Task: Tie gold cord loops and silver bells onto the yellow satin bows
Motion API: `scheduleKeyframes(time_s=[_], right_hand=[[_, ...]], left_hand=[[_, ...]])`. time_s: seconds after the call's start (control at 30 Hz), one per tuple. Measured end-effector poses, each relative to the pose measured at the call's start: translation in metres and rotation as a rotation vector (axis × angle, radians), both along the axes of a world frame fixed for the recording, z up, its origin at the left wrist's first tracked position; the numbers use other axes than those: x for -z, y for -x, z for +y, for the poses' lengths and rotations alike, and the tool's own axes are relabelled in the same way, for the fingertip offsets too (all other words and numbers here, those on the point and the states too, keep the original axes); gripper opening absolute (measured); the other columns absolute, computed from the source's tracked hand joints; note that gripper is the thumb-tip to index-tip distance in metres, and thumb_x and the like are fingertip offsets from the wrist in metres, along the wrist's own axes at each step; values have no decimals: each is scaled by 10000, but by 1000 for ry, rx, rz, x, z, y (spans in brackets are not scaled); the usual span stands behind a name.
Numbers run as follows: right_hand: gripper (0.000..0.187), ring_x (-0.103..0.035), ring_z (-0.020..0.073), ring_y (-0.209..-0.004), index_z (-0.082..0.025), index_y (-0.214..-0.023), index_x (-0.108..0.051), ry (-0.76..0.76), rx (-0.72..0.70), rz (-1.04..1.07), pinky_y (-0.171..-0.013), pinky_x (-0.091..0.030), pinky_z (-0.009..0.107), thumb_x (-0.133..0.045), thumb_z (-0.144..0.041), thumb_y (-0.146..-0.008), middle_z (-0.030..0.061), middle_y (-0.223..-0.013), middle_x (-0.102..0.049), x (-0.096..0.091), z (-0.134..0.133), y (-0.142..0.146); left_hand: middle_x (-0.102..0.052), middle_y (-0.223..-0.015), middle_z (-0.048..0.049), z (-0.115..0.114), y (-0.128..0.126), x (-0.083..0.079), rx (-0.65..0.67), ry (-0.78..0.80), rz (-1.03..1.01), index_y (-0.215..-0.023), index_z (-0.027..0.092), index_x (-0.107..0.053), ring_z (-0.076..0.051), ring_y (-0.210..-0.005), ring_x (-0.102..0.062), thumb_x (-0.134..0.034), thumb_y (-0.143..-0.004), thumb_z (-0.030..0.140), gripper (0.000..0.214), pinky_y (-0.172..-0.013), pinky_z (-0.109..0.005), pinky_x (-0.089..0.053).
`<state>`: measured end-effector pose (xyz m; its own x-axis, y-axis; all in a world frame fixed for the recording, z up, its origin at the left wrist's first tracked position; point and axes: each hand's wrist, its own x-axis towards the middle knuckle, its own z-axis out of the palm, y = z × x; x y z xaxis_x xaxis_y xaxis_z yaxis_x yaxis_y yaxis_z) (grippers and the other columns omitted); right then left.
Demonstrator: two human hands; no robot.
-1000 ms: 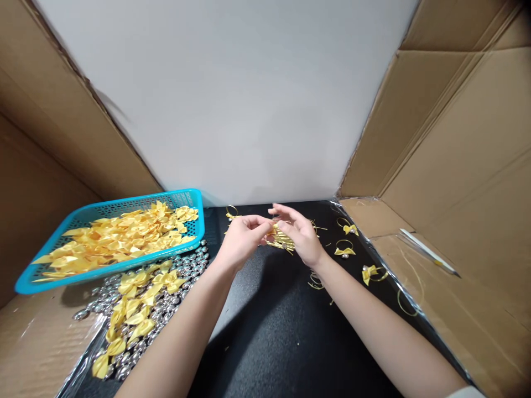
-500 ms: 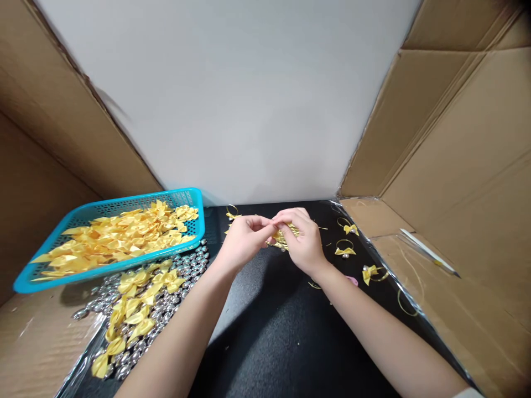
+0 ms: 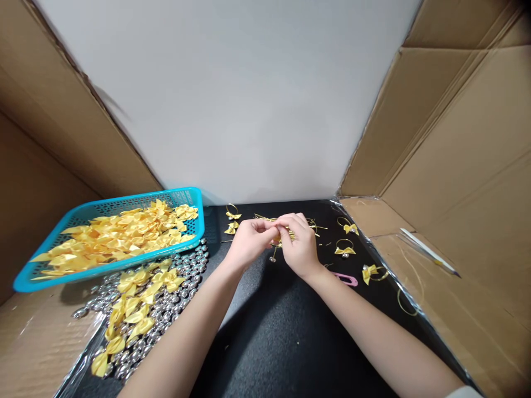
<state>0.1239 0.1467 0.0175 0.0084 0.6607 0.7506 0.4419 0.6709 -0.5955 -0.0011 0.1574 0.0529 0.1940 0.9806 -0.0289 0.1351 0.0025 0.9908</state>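
Both hands meet over the black desk (image 3: 265, 342) — left hand (image 3: 249, 243) and right hand (image 3: 302, 246) pinched fingertip to fingertip on a small round silver bell piece (image 3: 272, 259), bell dangling below on a thin gold cord; exact grip point hidden. Bundle of shiny gold strands (image 3: 262, 217) lies just behind. Turquoise perforated plastic basket (image 3: 202, 221) of yellow satin bows (image 3: 124, 235) — to the left.
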Motion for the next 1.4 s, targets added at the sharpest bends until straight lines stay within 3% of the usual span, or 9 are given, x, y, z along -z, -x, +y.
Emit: scheduleKeyframes(time_s=[0.2, 0.27, 0.37, 0.47, 0.6, 0.8, 0.93, 1.13, 1.4], right_hand=[[168, -593, 189, -822, -208, -806, -645, 97, -30, 87, -754, -496, 340, -523, -131, -891, 41, -815, -678, 2, 4, -1], [140, -620, 188, -900, -214, -942, -669, 133, -58, 113, -811, -510, 347, -543, -174, -897, 50, -931, -706, -1, 8, -6], [278, -627, 188, -1026, -238, -1156, -640, 227, -193, 116, -899, -509, 368, -587, -232, -883, 57, -1121, -702, -6, 14, -15], [168, -639, 192, -999, -229, -1000, -714, 281, -319, 90, -911, -501, 379, -638, -237, -850, 49, -1019, -729, -10, 18, -21], [78, -647, 175, -893, -214, -817, -720, 205, -286, 95, -847, -512, 346, -663, -161, -827, 39, -881, -717, -16, 15, -21], [136, -638, 173, -865, -215, -838, -704, 47, -280, -84, -800, -520, 345, -626, -105, -853, 38, -877, -709, -23, 10, -22], [182, -660, 158, -819, -211, -835, -704, -12, -310, -85, -750, -542, 314, -594, -69, -860, 31, -838, -716, -23, 10, -24], [162, -638, 155, -774, -210, -835, -671, -97, -207, -76, -714, -528, 307, -573, -87, -877, 24, -800, -699, -18, 7, -17], [160, -642, 148, -758, -206, -808, -648, 24, -149, 62, -702, -520, 290, -555, -92, -873, 14, -783, -678, -12, 2, -4]], left_hand=[[-570, -560, 24, 4, 0, 8, -21, 17, -33, -538, 156, -601, -103, -555, -525, -604, -636, 238, 128, -546, -211, -408], [-587, -580, 17, 4, 0, 6, -21, 24, -39, -562, 153, -617, -104, -569, -533, -611, -650, 256, 136, -557, -212, -411], [-607, -598, 11, 3, 3, -1, -17, 29, -41, -603, 150, -648, -105, -575, -539, -610, -651, 253, 120, -568, -217, -417], [-616, -592, 16, 1, 7, -10, -16, 24, -35, -623, 154, -661, -101, -566, -533, -623, -645, 245, 101, -576, -221, -422], [-603, -553, 26, -1, 13, -18, 18, 21, -6, -615, 152, -672, -96, -540, -510, -670, -648, 254, 107, -565, -220, -413], [-619, -549, 19, -1, 19, -21, 79, 23, 41, -619, 149, -694, -100, -545, -514, -693, -672, 259, 122, -580, -228, -412], [-640, -580, 15, -1, 23, -20, 168, 40, 62, -650, 154, -716, -101, -563, -528, -686, -684, 260, 115, -595, -228, -419], [-640, -579, 10, -1, 24, -23, 165, 17, 96, -618, 163, -696, -108, -573, -537, -675, -704, 308, 169, -609, -234, -434], [-592, -533, 17, 3, 18, -8, 125, -40, 193, -539, 161, -629, -110, -534, -506, -584, -666, 223, 149, -571, -239, -402]])
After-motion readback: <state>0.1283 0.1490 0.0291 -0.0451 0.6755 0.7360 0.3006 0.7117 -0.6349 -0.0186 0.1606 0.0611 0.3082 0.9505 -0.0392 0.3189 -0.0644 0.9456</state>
